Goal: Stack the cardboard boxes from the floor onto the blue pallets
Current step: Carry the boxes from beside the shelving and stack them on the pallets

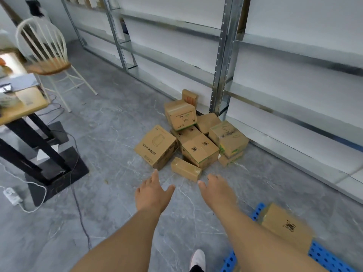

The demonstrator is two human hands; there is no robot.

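Head view: both hands out in front, empty, fingers spread, palms down, reaching toward the pile. Left hand (152, 195) and right hand (217, 190) sit about level, with a gap between them, touching nothing.

Boxes are heaped on the floor (110, 118) against the foot of the shelving (222, 61), straight ahead of the hands and slightly right of centre. Nearest is the small box (185, 169), lying flat just beyond the fingertips. Its long axis runs from upper left down to lower right, roughly across the reach, so its ends point one toward each hand. It sits in line with the gap between the hands; the right hand's fingertips look marginally closer to its right end, but it's close to even.

Behind it is the taped box (200, 151); to the left the SUPOR box (155, 146), tilted against the heap. More are stacked further back, one top box (181, 114) perched on the others.

Pallet (326, 258) is at bottom right, beside the right forearm, already carrying one box (284, 226). So the source is ahead and the drop is behind and to the right.

My read: a two-hand grab on the small box's ends is the natural next move, then a swing right. The small box seems to touch the taped one, so lifting it may nudge the heap.
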